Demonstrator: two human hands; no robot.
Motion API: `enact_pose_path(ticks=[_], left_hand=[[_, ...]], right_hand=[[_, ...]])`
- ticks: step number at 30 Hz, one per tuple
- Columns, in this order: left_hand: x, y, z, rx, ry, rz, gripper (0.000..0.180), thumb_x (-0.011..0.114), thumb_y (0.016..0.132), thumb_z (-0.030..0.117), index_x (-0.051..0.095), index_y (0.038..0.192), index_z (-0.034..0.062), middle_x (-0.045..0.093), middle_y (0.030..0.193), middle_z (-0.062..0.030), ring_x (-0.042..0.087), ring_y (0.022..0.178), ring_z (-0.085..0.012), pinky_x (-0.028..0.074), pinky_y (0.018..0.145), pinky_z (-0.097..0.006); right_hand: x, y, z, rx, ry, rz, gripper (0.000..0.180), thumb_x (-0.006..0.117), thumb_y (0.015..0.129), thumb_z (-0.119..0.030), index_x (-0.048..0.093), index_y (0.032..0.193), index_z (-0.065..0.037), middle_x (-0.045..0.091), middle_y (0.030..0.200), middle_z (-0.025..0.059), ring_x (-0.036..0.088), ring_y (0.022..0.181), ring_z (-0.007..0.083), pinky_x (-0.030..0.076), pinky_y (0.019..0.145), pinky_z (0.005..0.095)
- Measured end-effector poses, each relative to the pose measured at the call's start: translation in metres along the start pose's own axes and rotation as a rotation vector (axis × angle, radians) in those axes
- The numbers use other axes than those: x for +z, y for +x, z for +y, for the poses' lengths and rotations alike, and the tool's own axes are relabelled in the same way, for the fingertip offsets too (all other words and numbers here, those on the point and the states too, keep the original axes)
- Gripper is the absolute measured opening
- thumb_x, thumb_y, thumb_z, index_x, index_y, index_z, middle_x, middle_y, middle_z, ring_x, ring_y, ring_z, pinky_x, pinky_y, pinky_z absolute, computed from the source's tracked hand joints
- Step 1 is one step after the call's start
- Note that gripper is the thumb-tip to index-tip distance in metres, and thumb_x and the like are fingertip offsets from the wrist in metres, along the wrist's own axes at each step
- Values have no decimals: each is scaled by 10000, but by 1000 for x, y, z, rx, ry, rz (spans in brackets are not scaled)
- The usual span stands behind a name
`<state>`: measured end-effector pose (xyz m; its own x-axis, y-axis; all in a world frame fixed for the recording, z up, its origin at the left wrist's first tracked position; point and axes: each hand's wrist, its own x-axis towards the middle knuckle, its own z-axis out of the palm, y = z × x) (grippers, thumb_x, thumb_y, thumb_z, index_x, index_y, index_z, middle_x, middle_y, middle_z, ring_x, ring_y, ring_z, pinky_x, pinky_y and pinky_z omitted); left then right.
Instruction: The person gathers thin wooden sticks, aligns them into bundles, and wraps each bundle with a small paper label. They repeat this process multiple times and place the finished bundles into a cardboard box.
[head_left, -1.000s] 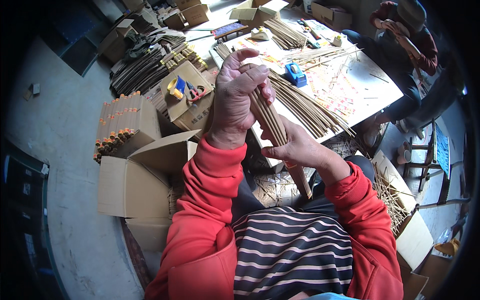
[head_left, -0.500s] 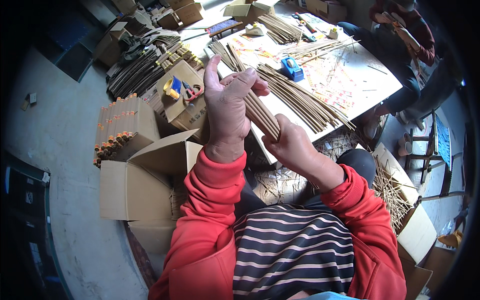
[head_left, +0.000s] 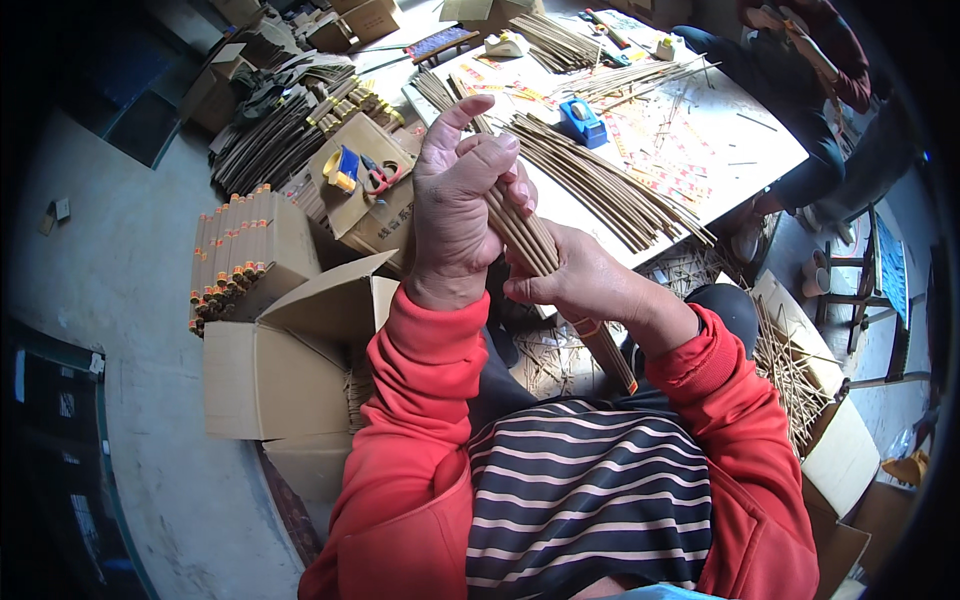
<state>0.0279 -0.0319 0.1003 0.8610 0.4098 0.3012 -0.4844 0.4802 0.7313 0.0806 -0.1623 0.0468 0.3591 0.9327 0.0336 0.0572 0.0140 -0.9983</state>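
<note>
Stick pile (head_left: 608,187) between right hand (head_left: 588,272) and dispenser (head_left: 584,124)

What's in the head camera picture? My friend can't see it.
A person's left hand and right hand hold a bundle of thin brown sticks. Beyond is a white table with more sticks and a blue tape dispenser; an open cardboard box stands at left.

At far right sits a person (head_left: 838,62); nearer, a blue-topped stool (head_left: 886,262) beside cups (head_left: 815,274). Left, scissors (head_left: 383,180) lie on a box (head_left: 358,141).
</note>
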Motion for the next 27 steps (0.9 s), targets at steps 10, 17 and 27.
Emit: enact_pose_path(ticks=[10, 17, 27], left_hand=[[3, -7, -8, 270, 211, -39, 988, 690, 763, 412, 11, 1388, 58, 569, 975, -207, 604, 863, -289, 501, 816, -407], [12, -15, -20, 169, 171, 215, 532, 658, 782, 44, 355, 1217, 1, 580, 731, -94, 579, 602, -170, 514, 591, -317], [20, -3, -4, 25, 130, 72, 444, 612, 783, 4, 435, 1189, -6, 504, 606, -53, 510, 499, -136, 462, 484, -286]], right_hand=[[6, 1, -5, -112, -241, 329, 264, 634, 728, -133, 489, 887, 21, 559, 593, 138, 577, 497, 207, 452, 474, 329], [13, 6, 12, -348, -489, 484, 184, 586, 751, -84, 481, 867, 12, 573, 692, 255, 569, 682, 436, 463, 587, 443], [10, 10, 12, -284, -220, 341, 317, 644, 718, -141, 492, 949, 14, 599, 748, 210, 613, 733, 359, 475, 651, 383]])
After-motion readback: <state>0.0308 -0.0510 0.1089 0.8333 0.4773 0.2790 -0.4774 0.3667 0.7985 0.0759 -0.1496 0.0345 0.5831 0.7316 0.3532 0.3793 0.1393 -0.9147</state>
